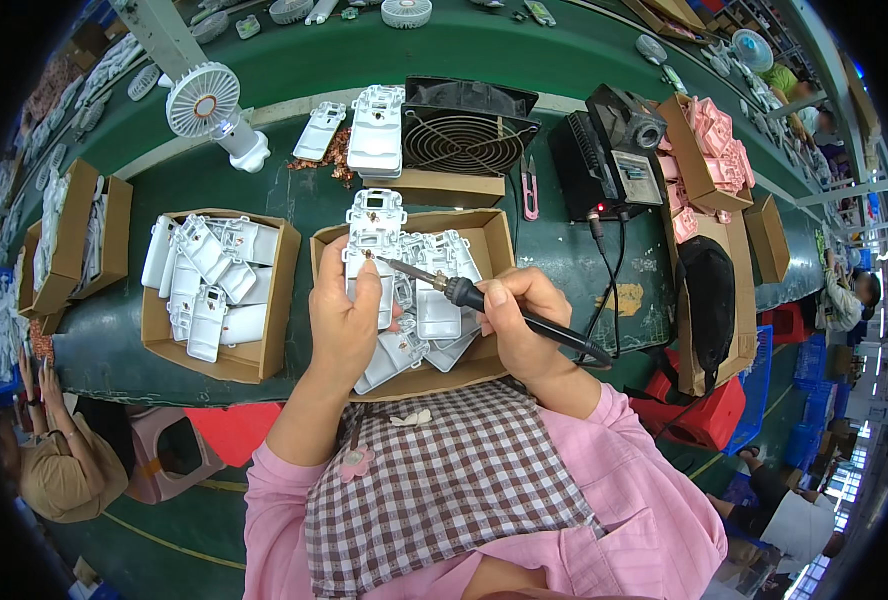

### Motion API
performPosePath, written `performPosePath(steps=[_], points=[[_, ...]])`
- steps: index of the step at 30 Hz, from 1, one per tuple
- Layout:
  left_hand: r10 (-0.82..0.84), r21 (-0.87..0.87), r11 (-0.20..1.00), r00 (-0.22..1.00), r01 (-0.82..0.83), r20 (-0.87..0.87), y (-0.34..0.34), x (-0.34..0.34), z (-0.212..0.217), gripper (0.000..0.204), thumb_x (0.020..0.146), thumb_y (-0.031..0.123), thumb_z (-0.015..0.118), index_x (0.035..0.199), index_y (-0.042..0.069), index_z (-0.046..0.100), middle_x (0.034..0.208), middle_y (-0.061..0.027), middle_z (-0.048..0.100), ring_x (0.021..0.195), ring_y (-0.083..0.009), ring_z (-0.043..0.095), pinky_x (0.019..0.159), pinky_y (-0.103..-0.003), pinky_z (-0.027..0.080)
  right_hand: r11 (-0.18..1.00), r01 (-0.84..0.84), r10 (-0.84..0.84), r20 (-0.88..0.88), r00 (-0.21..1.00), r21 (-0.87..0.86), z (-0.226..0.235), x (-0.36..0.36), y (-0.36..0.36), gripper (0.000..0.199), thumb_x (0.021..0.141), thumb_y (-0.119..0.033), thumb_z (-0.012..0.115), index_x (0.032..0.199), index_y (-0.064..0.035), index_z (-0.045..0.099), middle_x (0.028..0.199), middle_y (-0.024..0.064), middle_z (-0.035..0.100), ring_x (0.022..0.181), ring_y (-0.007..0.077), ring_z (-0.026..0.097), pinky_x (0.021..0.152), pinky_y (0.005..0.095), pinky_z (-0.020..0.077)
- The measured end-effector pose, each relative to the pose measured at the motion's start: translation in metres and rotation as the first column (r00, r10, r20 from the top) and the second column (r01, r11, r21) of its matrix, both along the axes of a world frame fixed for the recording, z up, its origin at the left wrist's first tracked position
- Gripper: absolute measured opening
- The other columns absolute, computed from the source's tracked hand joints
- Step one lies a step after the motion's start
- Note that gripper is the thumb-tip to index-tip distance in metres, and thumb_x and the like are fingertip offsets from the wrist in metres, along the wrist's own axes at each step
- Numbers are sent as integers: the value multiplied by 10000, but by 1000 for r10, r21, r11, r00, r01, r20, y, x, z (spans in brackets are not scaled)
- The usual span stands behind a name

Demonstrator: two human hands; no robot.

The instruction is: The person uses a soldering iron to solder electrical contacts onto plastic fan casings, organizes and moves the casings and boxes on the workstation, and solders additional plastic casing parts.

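Observation:
My left hand (342, 315) grips a white plastic housing (375, 205) upright, with the thumb on its front. In my right hand (526, 322), a soldering iron (461, 291) is held like a pen, its black cord trailing to the right. The metal tip points left and lies at the housing near my left thumb; whether it touches cannot be made out. Both hands are over a cardboard box (502, 245) of similar white housings (438, 312). To the left, another cardboard box (282, 300) has more white housings (204, 250), some with small copper-coloured parts.
Behind the boxes stand a stack of housings (376, 125), a black square fan (464, 142) and pink tweezers (531, 192). A soldering station (586, 165) is at right, beside pink parts (714, 135) and a black bag (704, 300). A white fan (204, 100) stands back left. Other people sit nearby.

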State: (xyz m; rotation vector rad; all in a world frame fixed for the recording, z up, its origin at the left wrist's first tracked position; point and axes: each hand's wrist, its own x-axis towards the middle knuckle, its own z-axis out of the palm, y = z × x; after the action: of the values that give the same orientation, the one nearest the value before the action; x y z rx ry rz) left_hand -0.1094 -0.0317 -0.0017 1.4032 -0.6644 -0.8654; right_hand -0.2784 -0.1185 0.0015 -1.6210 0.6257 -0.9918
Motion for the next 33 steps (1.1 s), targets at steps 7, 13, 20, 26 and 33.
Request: performPosePath(steps=[7,13,20,26,33], points=[[-5,-8,1000,1000,5,6,0,0,0,257,957,107,404,1199,19,410,840,-71,586,561,-76,550,443,-212,472,1000,3,-3,-6,1000,24,1,2,1,159,890,-115,565,784,0,531,709,94,615,534,70,533,474,204,436],[-4,-6,1000,1000,5,15,1,-1,1,255,957,116,412,1195,25,415,860,-69,585,565,-71,550,434,-207,468,1000,6,-6,-13,1000,31,1,3,1,157,883,-115,573,784,2,538,709,90,616,530,68,537,462,202,440],[5,-12,1000,1000,-6,-27,0,-1,2,247,946,104,418,1175,12,434,863,-73,599,560,-69,557,435,-211,468,999,9,-10,13,1000,54,2,5,2,158,880,-117,576,785,5,543,694,86,611,528,68,537,457,201,440],[-15,20,1000,1000,15,1,2,0,2,251,950,106,414,1187,26,424,850,-66,591,555,-71,548,430,-209,458,991,26,-34,55,998,134,3,3,3,173,888,-133,568,790,6,539,706,84,604,516,70,516,462,206,434],[-24,24,999,999,23,38,2,-1,3,244,938,92,411,1165,13,451,849,-69,592,547,-71,542,430,-206,449,986,-8,-2,64,998,164,2,3,3,157,892,-119,561,791,-6,520,751,96,614,541,75,526,472,207,437]])
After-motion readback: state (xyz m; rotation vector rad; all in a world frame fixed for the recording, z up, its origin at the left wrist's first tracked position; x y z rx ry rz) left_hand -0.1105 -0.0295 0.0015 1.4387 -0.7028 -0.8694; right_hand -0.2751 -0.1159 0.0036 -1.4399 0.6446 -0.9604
